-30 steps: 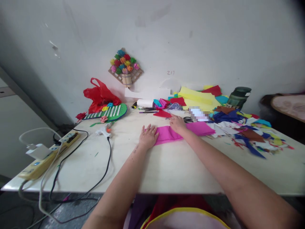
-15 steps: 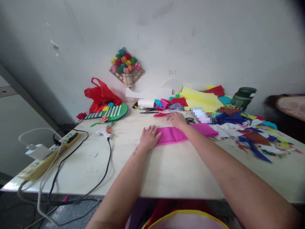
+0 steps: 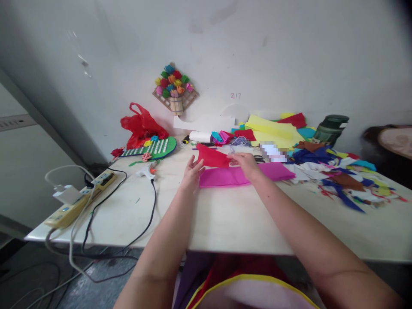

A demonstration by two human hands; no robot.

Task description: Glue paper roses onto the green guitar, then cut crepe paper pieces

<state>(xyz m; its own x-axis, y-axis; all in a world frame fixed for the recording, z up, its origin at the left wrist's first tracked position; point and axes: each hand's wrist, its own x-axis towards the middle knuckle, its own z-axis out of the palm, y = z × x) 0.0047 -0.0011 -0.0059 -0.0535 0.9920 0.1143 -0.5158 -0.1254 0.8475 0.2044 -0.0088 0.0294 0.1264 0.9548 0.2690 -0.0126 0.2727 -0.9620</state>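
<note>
Right fingers [image 3: 235, 157] pinch red sheet [image 3: 211, 156] (edge).

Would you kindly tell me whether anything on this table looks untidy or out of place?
The loose multicoloured scraps look untidy, strewn over the right side of the table. The power strip sits at the left edge, with cables drooping below the tabletop, which might snag.
</note>
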